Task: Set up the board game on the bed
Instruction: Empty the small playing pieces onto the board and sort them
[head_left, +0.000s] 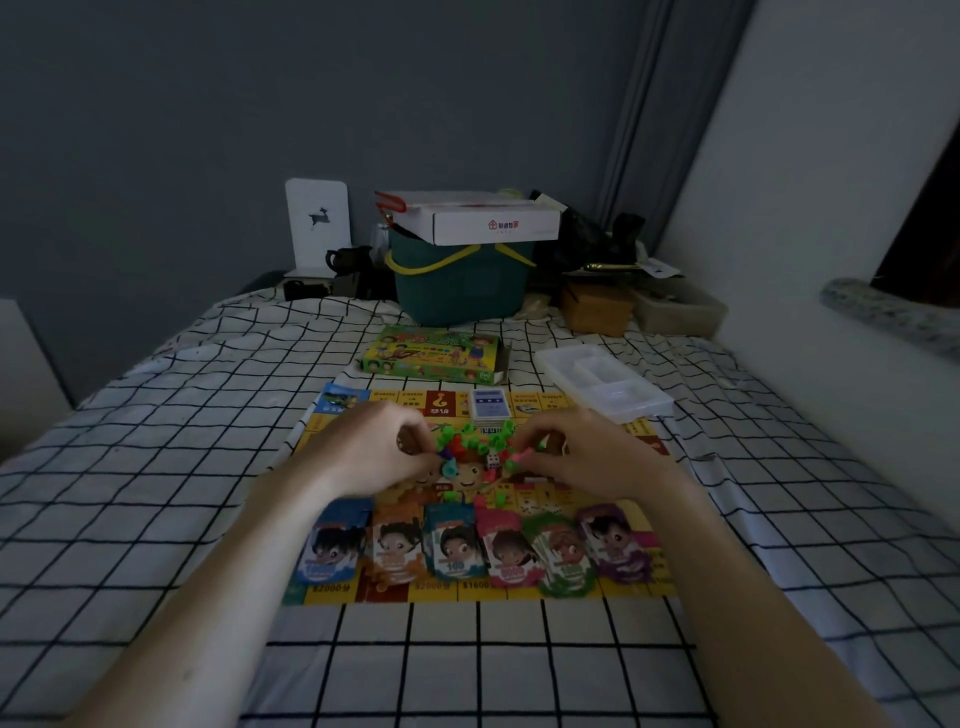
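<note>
A yellow game board (636, 436) lies flat on the checked bed sheet (156, 467). Several stacks of play money (457, 545) with cartoon faces line its near edge. A pile of small green and red plastic pieces (472, 441) sits at the board's middle, with a white die (492, 459) among them. My left hand (374, 447) pinches a small dark piece at the pile's left side. My right hand (587, 452) pinches a pink piece at the pile's right side. A blue card deck (490, 404) rests on the board's far edge.
The green game box (434, 353) lies open behind the board, with a clear plastic tray (605, 387) to its right. A teal basket (460, 280) topped by a white carton stands at the bed's head among dark clutter. A white wall runs along the right.
</note>
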